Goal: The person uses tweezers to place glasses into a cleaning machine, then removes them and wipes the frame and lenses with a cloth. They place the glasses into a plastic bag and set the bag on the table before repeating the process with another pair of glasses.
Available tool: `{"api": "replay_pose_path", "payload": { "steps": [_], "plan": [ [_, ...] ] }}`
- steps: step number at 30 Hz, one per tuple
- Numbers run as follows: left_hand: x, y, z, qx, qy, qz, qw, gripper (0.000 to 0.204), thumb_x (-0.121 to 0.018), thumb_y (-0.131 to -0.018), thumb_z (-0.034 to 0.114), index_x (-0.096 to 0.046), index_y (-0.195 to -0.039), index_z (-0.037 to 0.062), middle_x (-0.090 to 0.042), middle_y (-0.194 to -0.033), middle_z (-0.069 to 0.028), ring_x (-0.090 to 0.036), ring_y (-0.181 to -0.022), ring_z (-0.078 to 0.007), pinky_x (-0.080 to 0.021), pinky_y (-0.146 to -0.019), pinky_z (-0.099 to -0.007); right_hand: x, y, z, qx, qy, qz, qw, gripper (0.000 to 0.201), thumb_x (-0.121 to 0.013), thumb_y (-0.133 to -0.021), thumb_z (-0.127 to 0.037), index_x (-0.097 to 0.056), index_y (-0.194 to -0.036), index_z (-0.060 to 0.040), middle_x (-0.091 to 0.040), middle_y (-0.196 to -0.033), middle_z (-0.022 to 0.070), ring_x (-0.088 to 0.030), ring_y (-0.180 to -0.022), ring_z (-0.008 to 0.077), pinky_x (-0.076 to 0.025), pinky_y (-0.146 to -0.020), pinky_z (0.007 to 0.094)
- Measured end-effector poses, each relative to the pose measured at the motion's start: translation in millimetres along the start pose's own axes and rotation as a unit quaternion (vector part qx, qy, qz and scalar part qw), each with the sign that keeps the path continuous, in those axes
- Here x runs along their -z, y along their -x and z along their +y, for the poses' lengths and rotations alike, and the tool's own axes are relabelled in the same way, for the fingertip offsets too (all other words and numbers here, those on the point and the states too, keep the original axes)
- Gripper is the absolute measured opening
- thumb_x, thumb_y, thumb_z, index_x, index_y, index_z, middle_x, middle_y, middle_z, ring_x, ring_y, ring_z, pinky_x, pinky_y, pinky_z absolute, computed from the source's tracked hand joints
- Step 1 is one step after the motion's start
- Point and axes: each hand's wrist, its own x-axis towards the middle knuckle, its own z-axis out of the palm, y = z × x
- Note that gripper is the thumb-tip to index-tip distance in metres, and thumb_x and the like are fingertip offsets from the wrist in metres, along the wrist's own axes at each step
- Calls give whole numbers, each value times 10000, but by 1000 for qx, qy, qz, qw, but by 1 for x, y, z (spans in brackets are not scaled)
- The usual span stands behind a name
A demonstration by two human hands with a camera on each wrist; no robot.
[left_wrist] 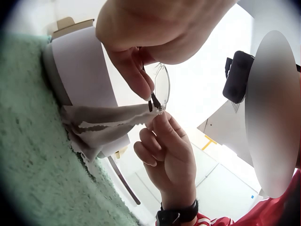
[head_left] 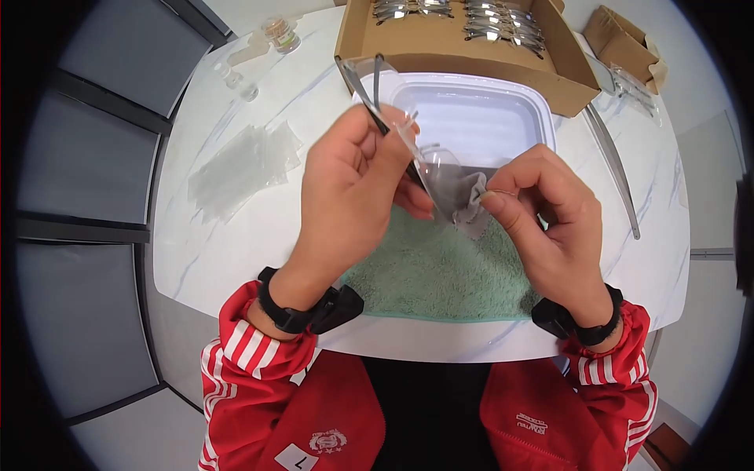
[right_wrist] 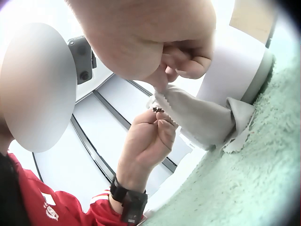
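A pair of glasses (head_left: 440,159) with clear lenses and dark temples is held up over the green towel (head_left: 428,275). My left hand (head_left: 349,180) grips it by the frame, the temples pointing up and away. In my right hand (head_left: 558,224) a grey cloth (head_left: 470,206) is pinched between thumb and index finger, close against the lens. The left wrist view shows the cloth (left_wrist: 108,125) hanging down to the towel, with both hands meeting at the frame. Seen from the right wrist, the cloth (right_wrist: 197,115) drapes from my right fingertips.
Behind the hands stands a white basin (head_left: 479,118), and beyond it a cardboard box (head_left: 463,67) with rows of glasses. Clear plastic bags (head_left: 243,169), a small bottle (head_left: 239,85) and a jar (head_left: 281,35) lie left. A metallic strip (head_left: 614,169) and a smaller box (head_left: 624,47) are right.
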Motion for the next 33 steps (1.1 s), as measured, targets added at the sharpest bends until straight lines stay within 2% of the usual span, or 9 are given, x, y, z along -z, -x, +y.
{"api": "replay_pose_path", "payload": {
  "steps": [3,10,12,15,16,18,24,27,33],
  "plan": [
    [2,-1,-6,23,3,-10,1000,224,-573,-1049,197,-538,-1114,-14,-641,-829,-74,-659,-596,-129,-563,-530,-257,-3,0,7,-20,-69,-9,997,76,-720,-859,-9,-670,-909,-36,-588,-818,11,-402,-540,70,-340,-550,245],
    [-1,1,-11,34,28,-5,999,255,-584,-1040,245,-560,-1158,20,-650,-833,-81,-661,-603,-161,-560,-530,-275,1,0,7,-27,-82,-46,995,102,-752,-840,-23,-665,-891,-38,-586,-800,6,-413,-535,70,-354,-564,242],
    [-2,2,-12,28,32,-7,999,254,-584,-1041,244,-558,-1157,20,-650,-832,-86,-662,-605,-159,-561,-528,-275,6,0,5,-63,-85,-94,990,167,-763,-854,16,-622,-938,-16,-589,-927,16,-434,-697,58,-399,-682,214],
    [-3,3,-12,23,41,-26,999,197,-552,-1053,161,-533,-1139,-16,-637,-879,-91,-657,-627,-132,-554,-528,-245,7,2,4,-69,-78,-104,989,184,-775,-830,40,-630,-930,-14,-604,-917,23,-455,-690,57,-415,-686,220],
    [-3,3,-12,23,41,-25,999,197,-552,-1053,161,-533,-1139,-16,-637,-879,-91,-657,-627,-132,-554,-528,-245,5,1,6,-70,-78,-105,989,184,-775,-830,40,-630,-930,-14,-604,-917,23,-455,-690,57,-415,-686,220],
    [-3,4,-13,25,42,-32,998,200,-551,-1054,163,-535,-1143,-15,-639,-880,-93,-653,-629,-128,-550,-527,-242,-1,2,11,-24,-95,-62,993,161,-805,-800,-24,-672,-884,-59,-565,-684,-22,-417,-524,48,-355,-545,237],
    [-4,6,-13,34,54,-18,998,190,-546,-1055,160,-538,-1139,-10,-619,-873,-76,-649,-628,-118,-550,-529,-237,7,1,8,-110,-164,-97,975,145,-790,-825,6,-661,-869,-45,-575,-672,-46,-424,-548,3,-340,-534,209],
    [-1,6,-14,25,40,-30,998,188,-549,-1054,157,-537,-1143,-8,-611,-878,-67,-642,-626,-109,-549,-528,-235,2,2,10,-80,-184,-89,976,143,-784,-833,12,-653,-861,-39,-588,-686,-48,-423,-548,-1,-340,-534,199],
    [-6,11,-14,11,6,-30,999,120,-566,-1037,119,-571,-1086,10,-612,-797,-28,-627,-597,-77,-515,-513,-214,-6,4,7,-88,-177,-54,979,150,-787,-835,4,-648,-858,-46,-576,-665,-47,-412,-548,-2,-346,-540,194]
  ]
}}
